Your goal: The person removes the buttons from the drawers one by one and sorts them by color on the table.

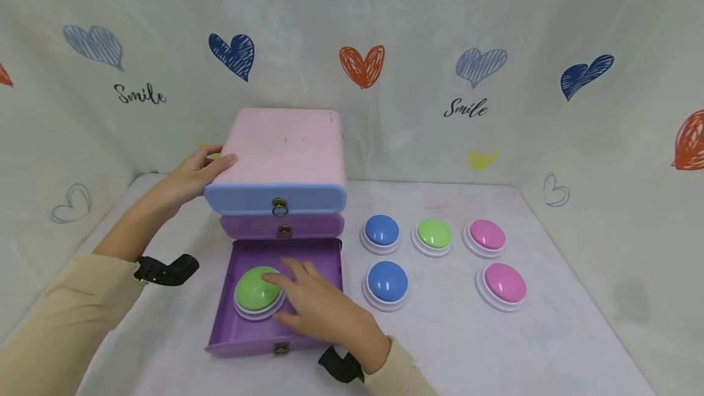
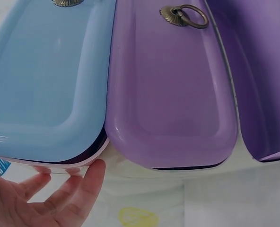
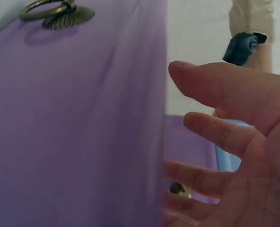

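Observation:
In the head view a small drawer cabinet [image 1: 283,145] with a pink top stands at centre left, its bottom purple drawer [image 1: 220,322] pulled out. Inside lies a green dome-shaped push button [image 1: 254,291] on a white base. My right hand [image 1: 324,310] reaches over the drawer beside this button, fingers spread and loosely bent; whether the fingertips touch it is unclear. My left hand [image 1: 192,173] rests against the cabinet's upper left side, thumb at the top edge. In the left wrist view its fingers [image 2: 90,184] lie against the cabinet wall, below the blue drawer [image 2: 45,85].
To the right of the cabinet are two blue push buttons [image 1: 388,282], a green one [image 1: 434,234] and two pink ones [image 1: 505,283] on the white table [image 1: 440,353]. A white curtain [image 1: 407,11] printed with hearts hangs behind.

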